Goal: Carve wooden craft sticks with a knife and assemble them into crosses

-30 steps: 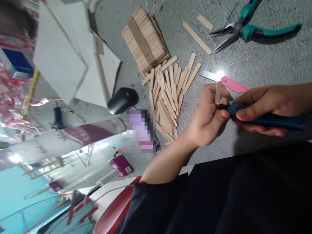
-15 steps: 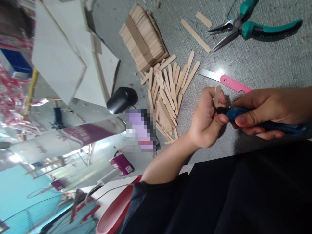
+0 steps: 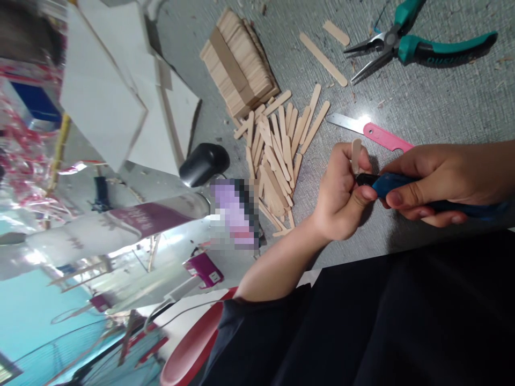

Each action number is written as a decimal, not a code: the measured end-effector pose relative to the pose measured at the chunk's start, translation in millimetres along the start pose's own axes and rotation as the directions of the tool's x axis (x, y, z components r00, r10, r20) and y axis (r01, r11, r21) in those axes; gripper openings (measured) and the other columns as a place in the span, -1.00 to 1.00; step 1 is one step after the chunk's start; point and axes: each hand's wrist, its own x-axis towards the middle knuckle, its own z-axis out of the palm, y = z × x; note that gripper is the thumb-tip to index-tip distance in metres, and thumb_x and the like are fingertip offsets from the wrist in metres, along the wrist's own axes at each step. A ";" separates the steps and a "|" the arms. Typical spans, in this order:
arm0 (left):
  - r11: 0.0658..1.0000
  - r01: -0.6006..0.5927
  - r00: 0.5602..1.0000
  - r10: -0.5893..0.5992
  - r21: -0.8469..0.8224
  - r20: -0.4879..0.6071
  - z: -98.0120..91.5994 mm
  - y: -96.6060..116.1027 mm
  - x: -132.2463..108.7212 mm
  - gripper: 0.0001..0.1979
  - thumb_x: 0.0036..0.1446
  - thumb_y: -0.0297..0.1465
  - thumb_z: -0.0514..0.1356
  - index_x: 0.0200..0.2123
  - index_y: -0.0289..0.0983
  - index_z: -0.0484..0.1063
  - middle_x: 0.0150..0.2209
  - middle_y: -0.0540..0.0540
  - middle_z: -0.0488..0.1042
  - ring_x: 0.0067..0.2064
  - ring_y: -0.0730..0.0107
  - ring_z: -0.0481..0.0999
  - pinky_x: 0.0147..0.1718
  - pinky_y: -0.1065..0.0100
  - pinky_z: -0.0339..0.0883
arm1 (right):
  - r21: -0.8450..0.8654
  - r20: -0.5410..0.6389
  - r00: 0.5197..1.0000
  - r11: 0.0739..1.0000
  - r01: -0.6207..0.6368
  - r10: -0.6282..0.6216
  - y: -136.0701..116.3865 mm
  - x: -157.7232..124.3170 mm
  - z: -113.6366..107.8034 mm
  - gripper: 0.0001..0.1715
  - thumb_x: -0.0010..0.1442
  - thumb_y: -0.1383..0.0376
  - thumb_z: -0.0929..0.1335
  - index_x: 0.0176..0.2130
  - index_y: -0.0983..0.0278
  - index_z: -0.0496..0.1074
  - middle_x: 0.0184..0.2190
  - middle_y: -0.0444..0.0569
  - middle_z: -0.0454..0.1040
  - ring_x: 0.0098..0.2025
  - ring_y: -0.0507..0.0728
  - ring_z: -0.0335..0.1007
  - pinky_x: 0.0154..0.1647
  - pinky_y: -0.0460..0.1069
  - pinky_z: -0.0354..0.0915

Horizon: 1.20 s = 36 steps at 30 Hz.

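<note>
My left hand (image 3: 340,195) is closed on a wooden craft stick (image 3: 355,155), whose rounded end sticks up past the fingers. My right hand (image 3: 430,179) is wrapped round the blue handles of a hand tool (image 3: 388,184), which look like those of pliers or cutters. Its black head (image 3: 365,179) meets the stick at my left thumb and fingertips, so the jaws are mostly hidden. Just beyond my hands lies a pink-handled folding knife (image 3: 382,135) with its blade out. A heap of loose craft sticks (image 3: 277,155) is spread beside my left hand.
Green-handled long-nose pliers (image 3: 392,40) lie spread at the far side, near two separate sticks (image 3: 324,59). A banded stack of sticks (image 3: 237,59) stands behind the heap. Further left are a black computer mouse (image 3: 205,163), a white bottle (image 3: 129,228) and folded white board (image 3: 108,80).
The stick in my left hand has shifted slightly left and up, and the tool's head has moved a little with it. Both hands keep their grip; the view has shifted slightly.
</note>
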 end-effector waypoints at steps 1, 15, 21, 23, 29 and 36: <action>0.999 -0.004 1.000 0.005 -0.040 0.008 0.3 -1.5 1.8 -0.40 0.47 0.31 0.36 0.18 -0.03 0.51 -0.29 0.02 0.47 -0.42 0.38 0.43 -0.43 0.27 0.41 | -0.011 -0.015 1.000 1.000 0.003 -0.004 -1.3 -0.5 -0.5 -0.59 0.52 0.04 0.62 -0.10 0.20 0.46 -0.44 -0.28 0.38 -0.62 -0.07 0.22 -0.60 -0.10 0.14; 0.984 0.095 0.987 -0.113 -0.151 -0.113 3.5 16.4 7.3 -0.48 0.57 0.18 0.36 0.25 -0.08 0.66 -0.50 0.11 0.51 -0.61 0.45 0.45 -0.55 0.35 0.40 | -0.050 0.043 0.988 0.987 0.152 -0.150 -9.9 1.6 -15.3 -0.45 0.46 -0.13 0.65 -0.19 0.20 0.50 -0.41 -0.23 0.45 -0.59 -0.02 0.33 -0.62 -0.09 0.22; 0.992 0.122 0.976 -0.128 -0.042 -0.177 -0.3 25.9 7.1 -0.49 0.51 0.18 0.42 -0.01 -0.15 0.78 -0.50 0.04 0.59 -0.54 0.42 0.51 -0.48 0.33 0.42 | -0.061 0.021 0.990 0.989 0.138 -0.137 -10.3 1.4 -13.4 -0.40 0.47 -0.12 0.64 -0.26 0.21 0.44 -0.41 -0.21 0.44 -0.58 -0.03 0.33 -0.59 -0.10 0.25; 0.993 0.118 0.975 -0.111 0.025 -0.192 0.0 27.8 7.0 -0.49 0.55 0.17 0.38 -0.07 -0.17 0.79 -0.51 0.03 0.58 -0.49 0.38 0.55 -0.41 0.31 0.46 | -0.074 0.001 0.990 0.988 0.138 -0.139 -9.3 1.3 -11.5 -0.42 0.49 -0.11 0.63 -0.25 0.20 0.43 -0.42 -0.21 0.44 -0.59 -0.03 0.34 -0.59 -0.10 0.26; 0.990 0.074 0.980 -0.050 0.117 -0.191 1.7 37.7 8.5 -0.58 0.63 0.00 0.37 -0.13 -0.20 0.76 -0.52 0.05 0.55 -0.51 0.45 0.51 -0.42 0.36 0.38 | -0.154 -0.087 0.979 0.973 0.171 -0.186 -3.2 1.3 -6.9 -0.43 0.51 -0.09 0.62 -0.25 0.19 0.41 -0.46 -0.22 0.43 -0.59 0.00 0.36 -0.57 -0.08 0.34; 0.959 0.154 0.973 -0.105 0.238 -0.206 2.3 43.6 9.7 -0.46 0.66 0.10 0.26 -0.13 -0.22 0.73 -0.48 0.01 0.57 -0.46 0.40 0.53 -0.39 0.35 0.41 | -0.279 -0.134 0.958 0.938 0.208 -0.253 1.1 2.6 -5.2 -0.41 0.56 -0.09 0.59 -0.29 0.19 0.41 -0.49 -0.21 0.43 -0.59 0.01 0.37 -0.55 -0.05 0.31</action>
